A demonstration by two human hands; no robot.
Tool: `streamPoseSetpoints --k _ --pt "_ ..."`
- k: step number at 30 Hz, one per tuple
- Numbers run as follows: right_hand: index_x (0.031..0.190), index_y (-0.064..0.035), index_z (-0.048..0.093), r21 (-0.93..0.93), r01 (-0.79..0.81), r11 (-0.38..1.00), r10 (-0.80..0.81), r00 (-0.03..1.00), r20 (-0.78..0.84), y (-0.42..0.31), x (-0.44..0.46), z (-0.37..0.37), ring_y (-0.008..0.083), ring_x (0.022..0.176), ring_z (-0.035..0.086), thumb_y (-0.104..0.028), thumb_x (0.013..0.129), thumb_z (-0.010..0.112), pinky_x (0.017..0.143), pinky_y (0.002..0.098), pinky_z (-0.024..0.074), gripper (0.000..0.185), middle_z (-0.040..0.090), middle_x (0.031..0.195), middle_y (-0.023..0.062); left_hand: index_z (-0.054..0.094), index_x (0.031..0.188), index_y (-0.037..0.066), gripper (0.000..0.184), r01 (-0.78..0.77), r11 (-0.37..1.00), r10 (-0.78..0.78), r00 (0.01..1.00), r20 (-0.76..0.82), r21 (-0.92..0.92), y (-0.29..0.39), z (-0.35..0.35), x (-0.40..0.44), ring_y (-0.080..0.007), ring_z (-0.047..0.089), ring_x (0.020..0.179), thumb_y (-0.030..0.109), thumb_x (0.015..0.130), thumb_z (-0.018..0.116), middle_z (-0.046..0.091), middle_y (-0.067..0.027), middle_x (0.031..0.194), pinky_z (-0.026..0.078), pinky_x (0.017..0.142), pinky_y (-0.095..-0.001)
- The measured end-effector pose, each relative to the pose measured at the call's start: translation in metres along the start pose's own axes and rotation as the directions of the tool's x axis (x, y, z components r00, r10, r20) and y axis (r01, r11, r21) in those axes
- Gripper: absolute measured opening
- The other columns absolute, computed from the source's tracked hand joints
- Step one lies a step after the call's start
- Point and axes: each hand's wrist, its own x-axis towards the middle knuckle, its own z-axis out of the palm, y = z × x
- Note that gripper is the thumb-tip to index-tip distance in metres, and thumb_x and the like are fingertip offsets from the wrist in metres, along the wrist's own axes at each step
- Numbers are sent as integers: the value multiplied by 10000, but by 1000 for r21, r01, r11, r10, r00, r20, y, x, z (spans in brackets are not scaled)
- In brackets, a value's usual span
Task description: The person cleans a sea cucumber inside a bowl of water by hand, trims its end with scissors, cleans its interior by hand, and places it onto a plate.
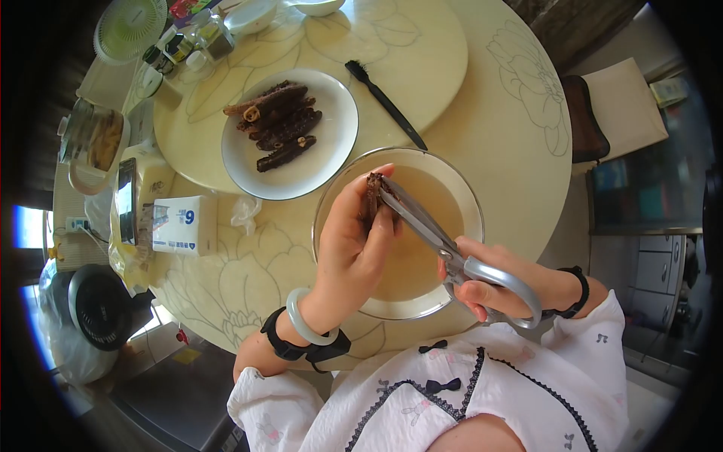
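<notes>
The left hand [350,245] grips a dark brown sea cucumber [373,202] between thumb and fingers, holding it roughly upright above the near part of a wide basin [480,218] of cloudy, pale brown liquid [422,282]. The right hand [497,299] is wrapped around the grey handles of a pair of scissors [422,221], whose blades slant up to the piece's upper end; whether their edges bite into it is too small to tell. More sea cucumbers [290,124] lie heaped on a white plate [331,154] beyond the left hand, and a black brush [388,107] lies to the right of that plate, its handle end close to the basin's far rim. All this is on the round table [520,177], with a tissue pack [181,226] off to the left. The held piece looks light, and its glossy, bumpy skin suggests a firm, rubbery body that gives a little under the fingers and may slip when wet. It would be best taken around the middle with the finger pads, snugly but without crushing, leaving the end free and the fingertips away from the blades. The scissors look stiff and the heavier of the two, best steered by their handle loops.
</notes>
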Motion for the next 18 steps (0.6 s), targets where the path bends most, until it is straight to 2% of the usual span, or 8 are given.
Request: streamPoseSetpoints --k 3,4,8,10,12,15,17,18 --pt "1119 -68 472 -93 -20 995 18 1000 -24 -2 3 1 193 572 639 -689 928 441 542 319 495 650 583 706 60 396 1401 -9 380 -9 1000 9 1000 -8 -18 -2 0 0 -73 546 793 24 1023 422 620 -62 980 437 695 -214" --pt "1115 -64 477 -162 13 987 -25 997 -74 1 4 3 239 574 642 -677 929 455 551 338 503 641 596 712 82 396 1401 -9 380 -11 1000 11 1000 -11 -18 -3 -1 0 -73 546 793 24 1023 422 620 -62 980 437 695 -214" --pt "1107 -55 489 -276 53 960 -97 984 -147 -2 4 4 358 602 642 -636 932 500 576 396 518 607 621 731 134 387 1398 -4 390 -48 992 44 998 38 119 -5 -8 0 -74 557 801 6 1011 428 651 -89 1006 458 701 -214" --pt "1106 -57 489 -282 49 958 -93 985 -146 -4 3 4 366 611 643 -633 933 501 576 402 519 601 623 727 130 385 1397 -2 397 -51 983 44 998 44 174 -4 -9 0 -76 563 803 -7 1003 434 656 -92 1010 466 701 -217" --pt "1106 -59 488 -288 46 956 -90 986 -142 -5 4 4 375 620 645 -629 934 502 575 409 519 596 625 723 127 384 1387 0 414 -125 953 108 991 76 277 -6 -8 -1 -79 576 813 -48 980 440 665 -101 1019 482 703 -229" --pt "1109 -61 478 -275 48 960 -92 984 -152 -5 5 3 325 583 648 -655 932 478 548 379 513 619 621 704 115 384 1374 -3 421 -120 942 91 990 107 314 -5 -3 -4 -85 585 809 -72 963 449 669 -106 1026 490 704 -239" --pt "1108 -66 467 -188 20 982 -45 991 -128 -6 6 1 250 539 640 -675 927 468 514 336 493 635 610 681 84 391 1361 -7 402 -111 952 84 991 105 286 -8 0 -5 -96 591 789 -67 966 437 667 -114 1020 491 695 -245" --pt "1108 -66 467 -189 21 982 -45 991 -128 -5 6 1 250 539 640 -675 927 468 514 336 493 635 610 681 84 396 1353 -10 386 -41 988 28 995 93 149 -7 0 -4 -105 595 779 -59 971 432 667 -118 1016 494 692 -249"
